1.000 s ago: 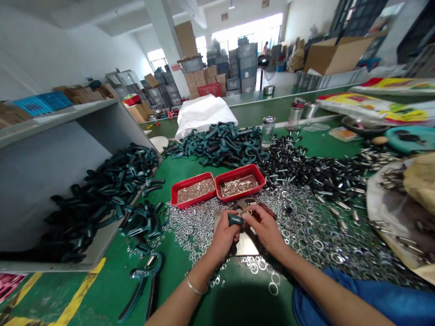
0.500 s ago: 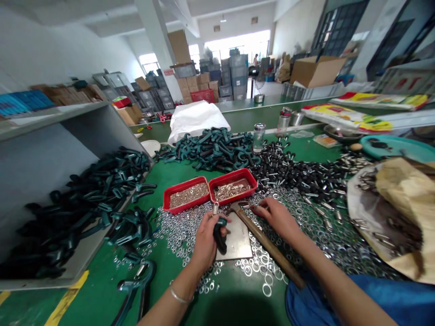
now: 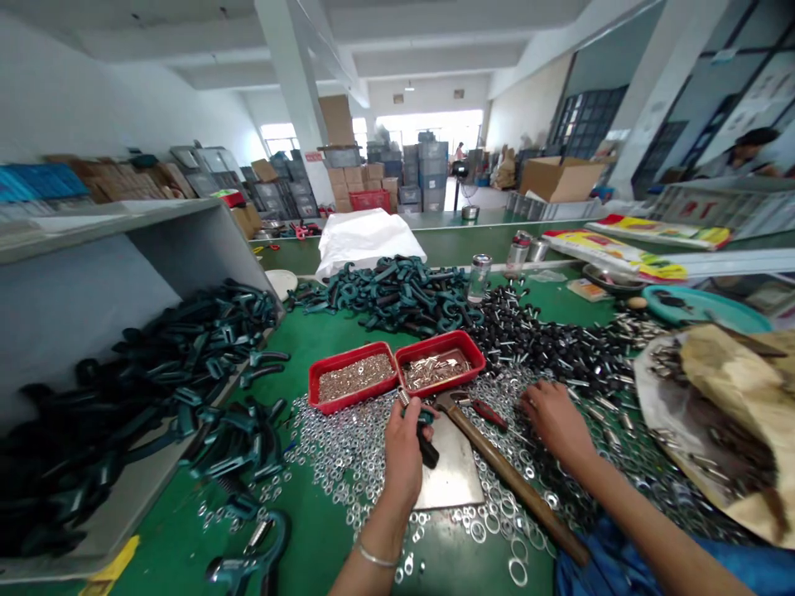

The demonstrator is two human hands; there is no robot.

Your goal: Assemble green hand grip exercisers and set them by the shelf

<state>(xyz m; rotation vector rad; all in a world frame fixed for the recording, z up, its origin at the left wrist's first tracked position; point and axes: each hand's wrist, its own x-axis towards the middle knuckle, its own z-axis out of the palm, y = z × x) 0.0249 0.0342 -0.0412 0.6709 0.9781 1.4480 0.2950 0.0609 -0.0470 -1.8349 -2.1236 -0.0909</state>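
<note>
My left hand (image 3: pixel 407 443) is closed around a dark green tool handle with a black grip (image 3: pixel 428 449); a silver spring-like piece (image 3: pixel 403 397) sticks up at its top. Under it lies a bare metal plate (image 3: pixel 450 480). My right hand (image 3: pixel 559 422) hovers low over the loose metal rings (image 3: pixel 527 459), palm down, its fingers bent and a little apart; nothing shows in them, though the fingertips are partly hidden. A hammer with a wooden handle (image 3: pixel 515 480) lies between my hands. Beside its head rests a red-handled screwdriver (image 3: pixel 490 414).
Two red trays hold tiny brass-coloured parts (image 3: pixel 354 379) and small pins (image 3: pixel 435 370). Behind are piled green tool handles (image 3: pixel 397 294), a glass jar (image 3: pixel 479 279) and black-headed bolts (image 3: pixel 546 339). A grey shelf box (image 3: pixel 211 240) stands left, a paper sack (image 3: pixel 726 397) right.
My right hand has left the red-handled screwdriver on the rings and moved right. My left hand still holds the tool handle. The view has tilted up a little.
</note>
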